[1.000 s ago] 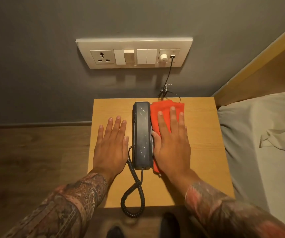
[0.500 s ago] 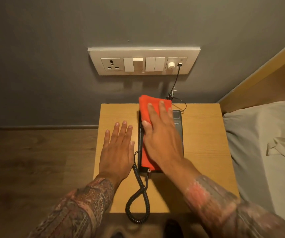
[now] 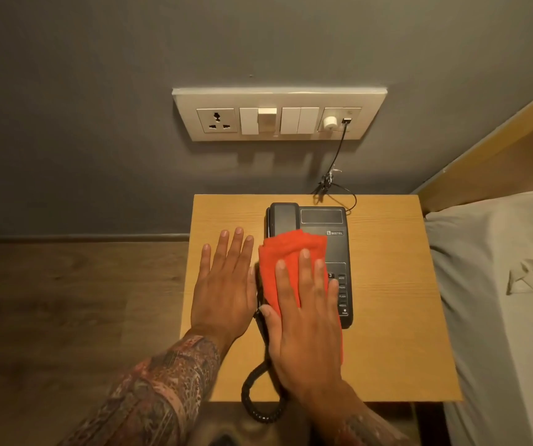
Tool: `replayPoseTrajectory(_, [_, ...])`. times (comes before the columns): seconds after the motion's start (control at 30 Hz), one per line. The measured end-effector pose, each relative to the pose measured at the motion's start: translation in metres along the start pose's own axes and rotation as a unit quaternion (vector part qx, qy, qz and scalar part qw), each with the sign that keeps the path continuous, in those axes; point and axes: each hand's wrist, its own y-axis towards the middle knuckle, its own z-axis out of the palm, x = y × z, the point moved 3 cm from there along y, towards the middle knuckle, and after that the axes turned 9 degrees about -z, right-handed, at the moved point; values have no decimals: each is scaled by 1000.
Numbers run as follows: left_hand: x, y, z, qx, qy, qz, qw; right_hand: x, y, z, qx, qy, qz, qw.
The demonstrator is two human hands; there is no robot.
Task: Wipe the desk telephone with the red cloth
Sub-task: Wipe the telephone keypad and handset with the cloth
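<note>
A dark grey desk telephone (image 3: pixel 320 222) stands on a small wooden bedside table (image 3: pixel 394 284). My right hand (image 3: pixel 307 320) lies flat on the folded red cloth (image 3: pixel 286 252), pressing it onto the phone's handset and keypad. The cloth covers the phone's lower left part; the display and the right column of buttons show. My left hand (image 3: pixel 226 284) rests flat on the table just left of the phone, fingers apart, holding nothing. The coiled handset cord (image 3: pixel 252 400) hangs over the table's front edge.
A white switch and socket panel (image 3: pixel 278 114) sits on the grey wall above, with a thin black cable (image 3: pixel 334 169) running down to the phone. A bed with grey sheets (image 3: pixel 500 300) borders the table on the right. Wooden floor lies left.
My right hand has slid the red cloth from the phone's far left end back toward me and to the right, uncovering the top of the handset. My left hand has stayed in place.
</note>
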Motion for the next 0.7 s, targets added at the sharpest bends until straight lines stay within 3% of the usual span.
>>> replayPoseTrajectory(0.4, [-1,0,-2,-8,-3,-2,1000,-14,127,-34,85,19,41,995])
replayPoseTrajectory(0.7, [-1,0,-1,-11,-17,-2,1000,-3,87,-22,-6,16,9,1000])
